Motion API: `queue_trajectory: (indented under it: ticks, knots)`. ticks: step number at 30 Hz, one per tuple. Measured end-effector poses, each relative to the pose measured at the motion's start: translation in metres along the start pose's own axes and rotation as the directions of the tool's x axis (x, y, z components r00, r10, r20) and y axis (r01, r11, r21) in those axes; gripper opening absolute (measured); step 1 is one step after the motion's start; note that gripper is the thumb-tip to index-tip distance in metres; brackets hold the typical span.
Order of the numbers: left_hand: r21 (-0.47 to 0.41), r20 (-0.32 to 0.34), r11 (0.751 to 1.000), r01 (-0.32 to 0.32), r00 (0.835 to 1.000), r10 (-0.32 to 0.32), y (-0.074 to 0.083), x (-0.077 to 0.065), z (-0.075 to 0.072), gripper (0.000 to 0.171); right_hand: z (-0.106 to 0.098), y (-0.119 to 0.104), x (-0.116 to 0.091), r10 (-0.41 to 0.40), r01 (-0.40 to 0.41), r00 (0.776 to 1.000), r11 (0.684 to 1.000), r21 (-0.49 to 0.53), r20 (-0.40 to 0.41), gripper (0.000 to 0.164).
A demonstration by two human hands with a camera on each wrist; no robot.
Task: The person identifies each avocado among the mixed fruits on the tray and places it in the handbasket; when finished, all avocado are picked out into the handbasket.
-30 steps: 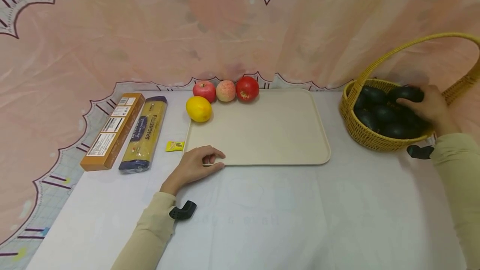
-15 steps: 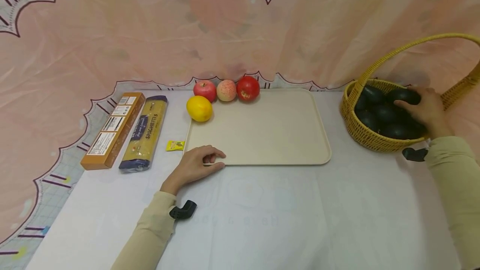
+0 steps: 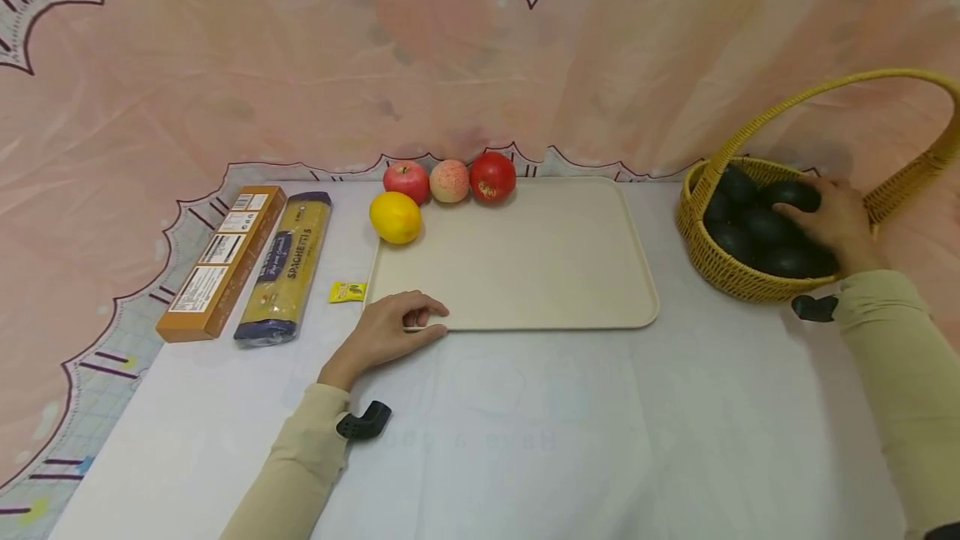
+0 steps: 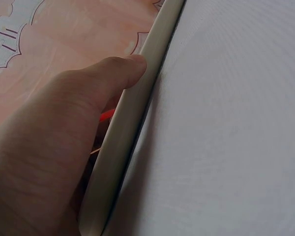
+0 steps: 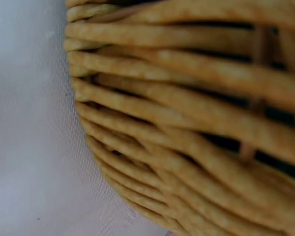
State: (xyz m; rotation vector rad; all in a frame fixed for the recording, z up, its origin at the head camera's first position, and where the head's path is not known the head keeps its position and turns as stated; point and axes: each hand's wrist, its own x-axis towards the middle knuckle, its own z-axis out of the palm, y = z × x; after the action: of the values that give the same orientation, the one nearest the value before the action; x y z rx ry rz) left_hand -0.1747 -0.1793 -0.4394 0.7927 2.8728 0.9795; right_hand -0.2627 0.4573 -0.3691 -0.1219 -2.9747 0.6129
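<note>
My right hand (image 3: 838, 219) reaches into a yellow wicker basket (image 3: 720, 261) at the far right and grips a dark, smooth oval fruit that looks like an avocado (image 3: 789, 192), thumb at its near side. Several similar fruits (image 3: 768, 225) lie around it. The right wrist view shows mostly the basket's woven side (image 5: 152, 113); the hand is hidden there. At the front left of a cream tray (image 3: 525, 273), my left hand (image 3: 390, 327) holds the rim. Its thumb (image 4: 123, 71) lies along the outer edge in the left wrist view, with the other fingers mostly hidden behind.
At the tray's back left corner sit a yellow lemon (image 3: 396, 217), a red apple (image 3: 407, 182), a peach (image 3: 450, 182) and a pomegranate (image 3: 492, 178). Left of the tray lie a small yellow packet (image 3: 347, 292), a spaghetti pack (image 3: 288, 265) and a long brown box (image 3: 221, 265).
My right hand has shifted a little left inside the basket, and the dark fruit in it has moved left as well. My left hand has stayed at the tray's rim.
</note>
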Motion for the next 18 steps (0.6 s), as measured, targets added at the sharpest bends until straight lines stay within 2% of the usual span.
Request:
queue_trajectory:
  ticks: [12,18]
  knots:
    - [-0.009,0.018,1.000,0.007,1.000,-0.007,0.0031,0.0018,-0.0009,0.018,-0.0008,-0.0014,-0.0043,0.013,-0.009,0.997,0.998,0.056,-0.070,0.062]
    - [-0.015,0.026,1.000,0.014,1.000,-0.014,0.0028,0.0004,-0.0020,0.019,-0.0007,-0.0041,-0.0076,0.026,-0.012,0.994,0.990,0.138,-0.103,0.056]
